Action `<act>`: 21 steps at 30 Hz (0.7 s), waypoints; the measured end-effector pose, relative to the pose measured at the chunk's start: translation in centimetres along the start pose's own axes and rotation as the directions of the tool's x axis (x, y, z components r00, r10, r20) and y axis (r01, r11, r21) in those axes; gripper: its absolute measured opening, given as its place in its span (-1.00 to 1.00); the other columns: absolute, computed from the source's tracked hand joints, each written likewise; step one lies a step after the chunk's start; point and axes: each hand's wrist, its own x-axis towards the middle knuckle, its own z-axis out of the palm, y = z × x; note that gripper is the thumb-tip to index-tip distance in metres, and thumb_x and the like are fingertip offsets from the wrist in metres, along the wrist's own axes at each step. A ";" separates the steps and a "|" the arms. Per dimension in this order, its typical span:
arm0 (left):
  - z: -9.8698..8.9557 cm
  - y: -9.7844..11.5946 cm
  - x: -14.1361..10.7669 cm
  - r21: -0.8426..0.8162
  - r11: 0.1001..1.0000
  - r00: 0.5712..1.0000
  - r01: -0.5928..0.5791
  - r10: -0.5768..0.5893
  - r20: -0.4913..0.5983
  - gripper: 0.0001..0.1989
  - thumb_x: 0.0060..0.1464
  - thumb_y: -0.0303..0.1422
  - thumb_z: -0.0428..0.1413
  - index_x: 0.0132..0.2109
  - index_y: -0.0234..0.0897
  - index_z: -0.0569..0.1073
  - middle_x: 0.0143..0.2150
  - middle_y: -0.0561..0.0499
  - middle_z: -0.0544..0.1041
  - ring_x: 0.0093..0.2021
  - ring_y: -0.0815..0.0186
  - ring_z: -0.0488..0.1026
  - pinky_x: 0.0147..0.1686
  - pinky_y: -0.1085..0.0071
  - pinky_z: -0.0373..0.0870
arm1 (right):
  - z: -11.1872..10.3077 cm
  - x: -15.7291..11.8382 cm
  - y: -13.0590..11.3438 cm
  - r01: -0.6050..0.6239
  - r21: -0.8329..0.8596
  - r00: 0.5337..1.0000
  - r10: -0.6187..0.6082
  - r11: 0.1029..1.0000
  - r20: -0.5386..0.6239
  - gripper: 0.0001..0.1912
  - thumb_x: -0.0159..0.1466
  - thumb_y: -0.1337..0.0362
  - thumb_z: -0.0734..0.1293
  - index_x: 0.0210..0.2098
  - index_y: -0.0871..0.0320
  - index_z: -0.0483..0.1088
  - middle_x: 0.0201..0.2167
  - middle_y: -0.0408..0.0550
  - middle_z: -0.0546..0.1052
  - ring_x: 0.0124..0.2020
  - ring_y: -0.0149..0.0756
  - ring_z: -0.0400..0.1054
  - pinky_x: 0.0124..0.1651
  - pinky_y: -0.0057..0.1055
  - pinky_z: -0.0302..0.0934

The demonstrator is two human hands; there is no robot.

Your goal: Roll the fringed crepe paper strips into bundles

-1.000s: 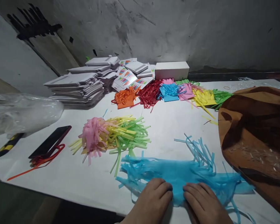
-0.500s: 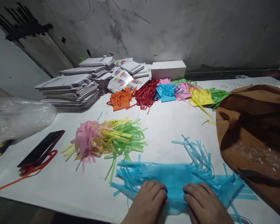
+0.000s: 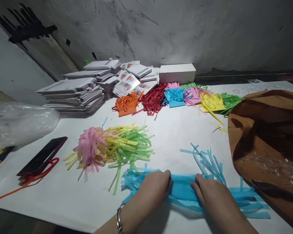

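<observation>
Low in the frame, the left hand [image 3: 153, 186] and right hand [image 3: 211, 195] pinched the blue fringed paper [image 3: 182, 191], its length running left-right between them.

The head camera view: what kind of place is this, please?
Probably a small craft or packing workshop. Both hands, left hand and right hand, press blue fringed paper on a white table, with sorted coloured fringe bundles and stacked printed cards against a rough wall.

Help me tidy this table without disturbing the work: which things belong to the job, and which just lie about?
In hand: blue fringed paper, under left hand and right hand.

Lying about: black phone, brown cloth, white box, clear plastic bag.
</observation>
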 end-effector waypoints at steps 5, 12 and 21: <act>0.0 0.1 0.5 0.015 1.000 1.000 0.007 -0.007 0.021 -0.84 0.34 -0.37 0.03 -0.18 -0.28 0.49 -0.33 -0.13 0.65 -0.35 0.08 0.60 -0.43 0.34 0.32 | -0.9 0.0 -0.5 0.126 0.068 0.957 -0.103 0.990 -0.272 -0.73 0.45 0.37 0.10 -0.25 0.15 0.40 -0.33 0.02 0.54 -0.30 -0.13 0.44 -0.18 -0.21 0.20; 0.4 -1.3 -1.4 -0.045 0.992 0.993 -0.117 0.116 -0.021 -0.73 0.11 -0.62 0.06 -0.09 -0.21 0.43 -0.23 -0.01 0.63 -0.24 0.19 0.56 -0.34 0.39 0.33 | -0.1 -1.2 -2.1 0.339 0.202 0.905 -0.260 0.919 -0.336 -0.65 0.46 0.44 0.11 -0.26 0.16 0.49 -0.38 -0.08 0.54 -0.29 -0.23 0.36 0.00 -0.22 0.12; -4.0 -8.7 -5.9 0.153 0.981 0.881 0.121 -0.036 -0.471 -0.63 0.10 -0.64 -0.01 -0.03 -0.22 0.50 -0.07 -0.15 0.59 -0.06 0.00 0.51 -0.13 0.13 0.34 | 0.8 -2.0 -2.0 0.351 0.162 0.895 -0.279 0.922 -0.349 -0.62 0.43 0.45 0.09 -0.21 0.19 0.54 -0.33 0.00 0.58 -0.21 -0.15 0.38 0.05 -0.15 0.13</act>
